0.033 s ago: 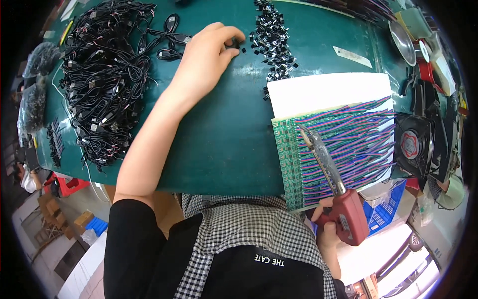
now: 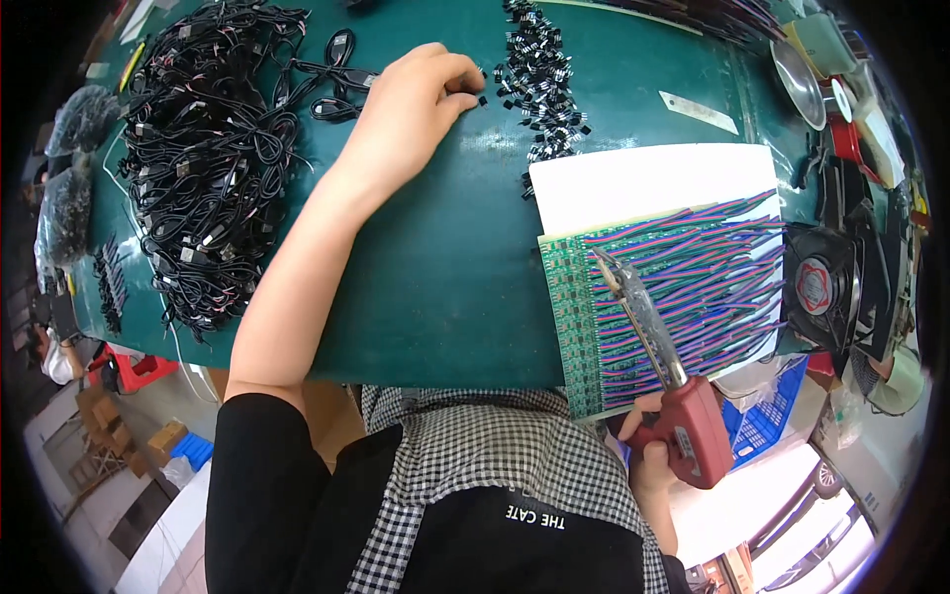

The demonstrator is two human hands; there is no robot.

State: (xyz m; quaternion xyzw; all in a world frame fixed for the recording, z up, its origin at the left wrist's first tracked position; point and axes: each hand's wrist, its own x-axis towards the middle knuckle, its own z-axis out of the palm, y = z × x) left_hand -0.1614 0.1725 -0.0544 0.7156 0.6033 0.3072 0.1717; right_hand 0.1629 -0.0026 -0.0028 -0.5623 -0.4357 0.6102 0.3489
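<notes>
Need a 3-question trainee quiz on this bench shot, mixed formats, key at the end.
1. True or false: the right hand holds a red soldering gun with its tip over the green board.
2. What is the left hand touching?
A. the cable pile
B. a small black part beside the parts heap
C. the fan
3. Fill in: the coloured wires run from the board toward the person's ____ side.

Key: 1 true; 2 B; 3 right
</notes>
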